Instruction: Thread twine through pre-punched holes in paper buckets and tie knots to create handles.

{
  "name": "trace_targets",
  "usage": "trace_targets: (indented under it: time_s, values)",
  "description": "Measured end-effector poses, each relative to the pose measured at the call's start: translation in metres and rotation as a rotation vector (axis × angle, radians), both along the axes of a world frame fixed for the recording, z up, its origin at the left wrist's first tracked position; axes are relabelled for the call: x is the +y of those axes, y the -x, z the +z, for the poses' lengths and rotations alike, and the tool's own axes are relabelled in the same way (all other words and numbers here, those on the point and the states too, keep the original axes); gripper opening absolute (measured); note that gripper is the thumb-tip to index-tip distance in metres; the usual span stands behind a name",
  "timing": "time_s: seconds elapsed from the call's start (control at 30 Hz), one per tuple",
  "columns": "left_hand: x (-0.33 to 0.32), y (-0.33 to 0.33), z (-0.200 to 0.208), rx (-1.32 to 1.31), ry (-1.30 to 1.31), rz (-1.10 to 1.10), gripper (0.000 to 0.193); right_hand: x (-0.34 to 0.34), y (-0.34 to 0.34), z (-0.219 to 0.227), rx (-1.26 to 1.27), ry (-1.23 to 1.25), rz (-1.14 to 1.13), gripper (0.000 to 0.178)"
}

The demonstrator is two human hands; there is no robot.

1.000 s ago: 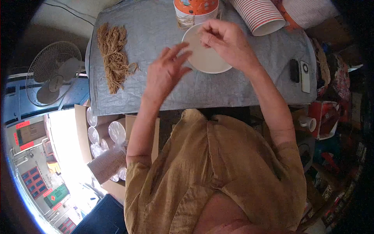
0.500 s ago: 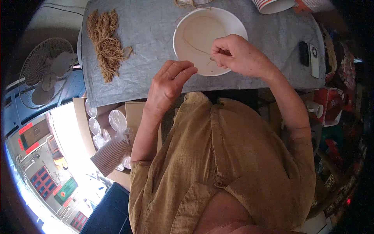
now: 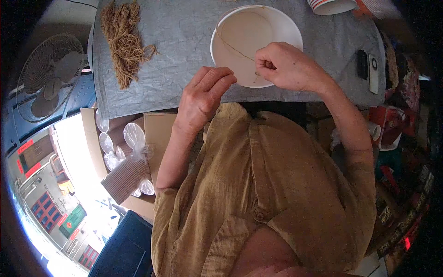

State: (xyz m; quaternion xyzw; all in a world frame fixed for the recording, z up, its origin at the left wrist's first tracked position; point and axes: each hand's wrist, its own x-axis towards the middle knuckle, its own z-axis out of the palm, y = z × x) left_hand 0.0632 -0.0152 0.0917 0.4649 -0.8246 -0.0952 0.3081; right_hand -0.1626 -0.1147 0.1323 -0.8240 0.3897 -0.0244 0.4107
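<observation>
My right hand (image 3: 291, 68) is closed in a pinch on a thin piece of brown twine (image 3: 241, 53), held over the near right side of a white bucket (image 3: 222, 62). The twine curves from the bucket's far left rim across its mouth to my fingers, and a short end hangs below them. My left hand (image 3: 202, 96) is at the bucket's near left side, its thumb and fingers pressed together. Whatever is between them, if anything, is too small to see. Off to the left lies a tied bundle of brown twine (image 3: 121, 46).
A grey cloth (image 3: 177, 39) covers the table. Striped paper cups (image 3: 333, 6) lie at the far right, with a black object (image 3: 362, 63) and a white device (image 3: 373, 76) nearer. Below left, a cardboard box (image 3: 159, 138) holds plastic-wrapped stacked cups (image 3: 124, 180). A fan (image 3: 50, 81) stands left.
The view has shifted a little. My right hand has drawn the twine slightly nearer and to the right, and it spans the bucket more tautly. My left hand stays pinched.
</observation>
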Motion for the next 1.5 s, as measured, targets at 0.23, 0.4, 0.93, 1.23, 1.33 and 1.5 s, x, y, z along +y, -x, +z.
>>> trace_targets:
  time_s: [0.23, 0.4, 0.93, 1.23, 1.33, 1.5]
  values:
    - [-0.002, 0.000, 0.002, 0.008, 0.003, -0.007, 0.036, -0.001, 0.003, -0.006, 0.025, 0.022, 0.029, 0.012]
    - [-0.001, 0.001, 0.005, 0.004, -0.016, 0.009, 0.035, 0.000, 0.002, -0.006, 0.021, 0.003, 0.027, 0.012]
    - [-0.031, -0.003, 0.010, 0.083, 0.018, 0.022, 0.031, 0.001, 0.013, 0.004, -0.110, 0.240, 0.204, 0.017]
    - [-0.042, 0.019, 0.026, 0.081, -0.148, -0.070, 0.017, -0.009, 0.018, 0.009, -0.096, 0.249, 0.261, 0.022]
    - [-0.046, 0.024, 0.025, 0.044, -0.258, -0.072, 0.019, -0.013, 0.020, 0.010, -0.110, 0.205, 0.219, 0.021]
    - [-0.051, 0.028, 0.024, 0.048, -0.230, -0.080, 0.028, -0.010, 0.018, 0.007, -0.157, 0.127, 0.079, 0.024]
